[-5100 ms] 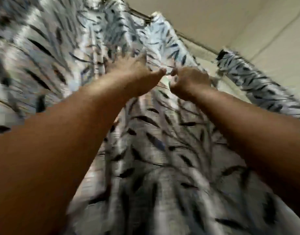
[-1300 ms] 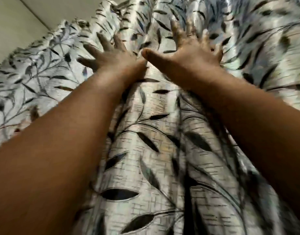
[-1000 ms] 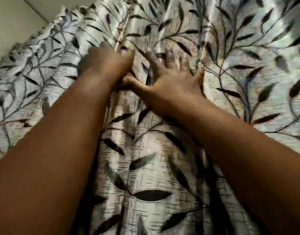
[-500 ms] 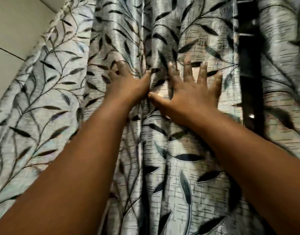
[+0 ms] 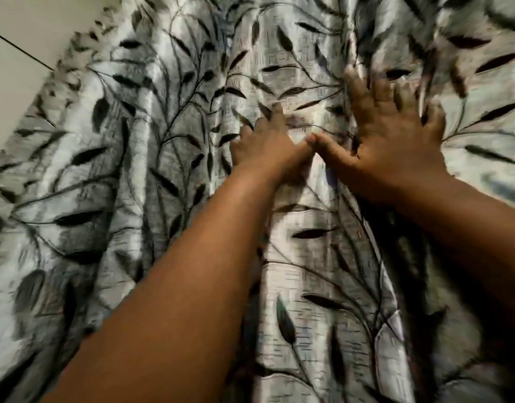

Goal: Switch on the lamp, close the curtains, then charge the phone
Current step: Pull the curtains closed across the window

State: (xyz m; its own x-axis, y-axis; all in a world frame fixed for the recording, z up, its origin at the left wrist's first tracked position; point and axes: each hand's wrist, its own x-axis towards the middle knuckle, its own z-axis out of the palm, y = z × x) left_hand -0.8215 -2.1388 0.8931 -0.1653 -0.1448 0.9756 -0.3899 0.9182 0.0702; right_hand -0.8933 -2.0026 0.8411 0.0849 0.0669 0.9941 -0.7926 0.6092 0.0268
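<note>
Against curtains (image 5: 294, 286): right hand (image 5: 396, 141) spread flat on fabric; left hand (image 5: 265, 149) just beside, thumbs nearly touching, fingers blurred, grip unclear. Folds run vertically between hands.

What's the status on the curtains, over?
Left hand and right hand flat on curtain. No gap visible. Nothing in the way.

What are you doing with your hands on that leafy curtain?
A person has both hands up against the curtain, a silvery cloth with dark leaves. The right hand lies flat on it with the fingers spread. The left hand is beside it, thumbs nearly touching, but blur hides whether it pinches the cloth. No gap shows in the cloth around the hands. A bit of pale wall shows at the upper left. No lamp or phone is in view.
</note>
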